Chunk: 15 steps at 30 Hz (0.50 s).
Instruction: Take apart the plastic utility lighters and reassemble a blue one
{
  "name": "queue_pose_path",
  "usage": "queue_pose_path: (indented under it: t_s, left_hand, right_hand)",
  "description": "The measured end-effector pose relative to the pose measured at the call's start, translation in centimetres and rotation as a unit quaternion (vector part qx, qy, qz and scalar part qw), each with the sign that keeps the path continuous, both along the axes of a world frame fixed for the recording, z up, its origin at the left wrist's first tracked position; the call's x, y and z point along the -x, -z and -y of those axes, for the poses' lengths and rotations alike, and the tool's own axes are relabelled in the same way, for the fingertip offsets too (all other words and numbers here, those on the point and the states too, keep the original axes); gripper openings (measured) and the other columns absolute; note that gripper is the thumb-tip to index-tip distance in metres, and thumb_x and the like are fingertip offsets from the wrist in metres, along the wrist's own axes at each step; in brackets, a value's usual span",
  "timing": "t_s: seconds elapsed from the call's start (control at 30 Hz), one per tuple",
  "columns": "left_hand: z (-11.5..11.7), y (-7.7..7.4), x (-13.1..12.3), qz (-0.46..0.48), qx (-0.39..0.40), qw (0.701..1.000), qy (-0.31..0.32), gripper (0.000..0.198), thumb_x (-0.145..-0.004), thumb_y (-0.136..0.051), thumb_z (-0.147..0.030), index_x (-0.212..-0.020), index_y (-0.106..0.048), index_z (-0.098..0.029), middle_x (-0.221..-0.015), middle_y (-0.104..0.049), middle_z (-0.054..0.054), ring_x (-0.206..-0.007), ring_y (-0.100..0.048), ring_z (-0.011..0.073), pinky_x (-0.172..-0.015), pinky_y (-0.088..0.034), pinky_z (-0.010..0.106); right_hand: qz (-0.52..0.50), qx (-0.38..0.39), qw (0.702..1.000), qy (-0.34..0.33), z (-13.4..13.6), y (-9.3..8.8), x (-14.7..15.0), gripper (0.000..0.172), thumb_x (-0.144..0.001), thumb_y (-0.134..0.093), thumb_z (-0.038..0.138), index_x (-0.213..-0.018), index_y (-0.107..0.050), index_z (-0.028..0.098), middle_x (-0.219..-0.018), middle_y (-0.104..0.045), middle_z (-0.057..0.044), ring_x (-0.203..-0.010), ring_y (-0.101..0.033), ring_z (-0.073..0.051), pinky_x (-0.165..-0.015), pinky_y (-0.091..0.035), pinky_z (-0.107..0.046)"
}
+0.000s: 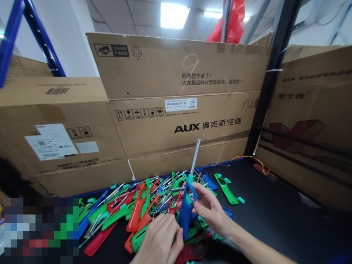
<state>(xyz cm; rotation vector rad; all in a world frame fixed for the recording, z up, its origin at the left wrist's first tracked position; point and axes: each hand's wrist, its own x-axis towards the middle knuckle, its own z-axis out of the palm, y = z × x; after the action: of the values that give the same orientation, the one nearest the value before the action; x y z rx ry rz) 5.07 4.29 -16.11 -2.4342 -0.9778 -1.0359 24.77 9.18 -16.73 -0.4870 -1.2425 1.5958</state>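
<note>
A blue long-neck gas lighter (185, 219) stands nearly upright between my hands, its metal tube pointing up and a teal piece at the tube's base. My right hand (211, 209) is closed around the upper part near the trigger loop. Down at the handle's lower end, my left hand (162, 236) has its fingers curled and the thumb against the lighter; its fingertips are partly hidden. Around and behind both hands lies a heap of lighter parts: an orange handle shell (135, 212), green shells (118, 216), a red shell (101, 240) and metal tubes.
A large cardboard panel (154, 128) rises behind the heap on the black table (264, 227). A cardboard box (82, 154) stands at left. On the right are a green shell (227, 190), a black post (264, 84) and yellow-red wires (258, 160). The lower left corner is pixelated.
</note>
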Motion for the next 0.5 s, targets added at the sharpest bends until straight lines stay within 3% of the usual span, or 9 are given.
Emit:
queue_pose_path:
  t_s: [0.23,0.37,0.5]
  left_hand:
    - [0.1,0.6,-0.1,0.065,0.028,0.997,-0.042,0.025,-0.099,-0.045,-0.011,-0.076,-0.046,-0.021,-0.065,-0.053,-0.003,-0.058,-0.054,0.0111,-0.056,-0.041,0.022]
    - [0.1,1.0,0.0,0.118,0.093,0.986,-0.071,0.025,-0.102,-0.048,-0.018,-0.077,-0.051,-0.02,-0.066,-0.055,-0.003,-0.057,-0.056,0.0087,-0.055,-0.041,0.019]
    - [-0.1,1.0,0.2,0.155,0.116,0.979,-0.063,0.027,-0.103,-0.047,-0.02,-0.076,-0.053,-0.02,-0.066,-0.055,-0.004,-0.056,-0.055,0.0076,-0.055,-0.043,0.018]
  right_hand:
    - [-0.019,-0.029,0.999,0.018,0.4,-0.1,-0.3,0.054,-0.085,-0.08,0.046,-0.133,-0.061,0.029,-0.134,-0.06,-0.011,-0.119,-0.063,-0.027,-0.089,-0.055,-0.036]
    - [-0.018,-0.083,0.996,0.031,0.8,-0.8,-0.5,0.046,-0.09,-0.076,0.041,-0.133,-0.062,0.03,-0.131,-0.063,-0.011,-0.119,-0.064,-0.027,-0.104,-0.051,-0.043]
    - [-0.019,-0.083,0.994,0.065,0.6,-1.0,-0.6,0.045,-0.09,-0.076,0.04,-0.132,-0.06,0.03,-0.134,-0.063,-0.012,-0.114,-0.067,-0.027,-0.101,-0.053,-0.045]
